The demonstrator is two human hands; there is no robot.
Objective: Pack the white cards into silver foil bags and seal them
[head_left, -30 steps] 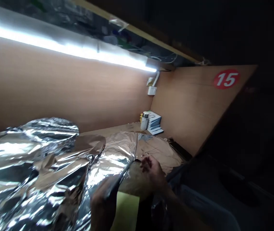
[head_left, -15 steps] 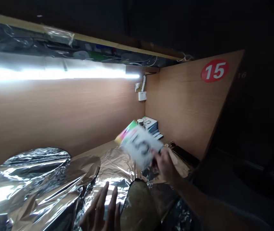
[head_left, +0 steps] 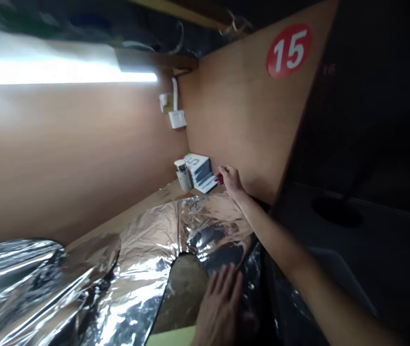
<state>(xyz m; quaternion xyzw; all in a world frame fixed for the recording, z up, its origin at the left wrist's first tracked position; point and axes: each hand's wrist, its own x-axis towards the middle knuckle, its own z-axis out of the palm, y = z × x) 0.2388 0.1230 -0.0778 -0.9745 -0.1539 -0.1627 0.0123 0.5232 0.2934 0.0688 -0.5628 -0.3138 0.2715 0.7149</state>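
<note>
A: Right hand?

B: The right hand [head_left: 229, 181] was just beside the stack of booklets [head_left: 198, 170], not visibly touching it. Grip narrow, fingers loosely curled, nothing visible in it. The white-capped canister [head_left: 182, 175] stood next to the stack, by the wooden partition [head_left: 241, 110].

A: Left?

B: The left hand [head_left: 221, 307] lay on the crumpled aluminium foil [head_left: 147, 250]. Grip wide, fingers flat, holding nothing.

A: Foil state?

B: It covered the near part of the worktop [head_left: 143, 211], mirror-bright, creased into sharp ridges. A rounded beige panel [head_left: 185, 293] sat in it beside the left hand, its curved edge bordered by foil. Panel material: can't tell. A yellow-green sheet [head_left: 171, 336] showed below it.
</note>
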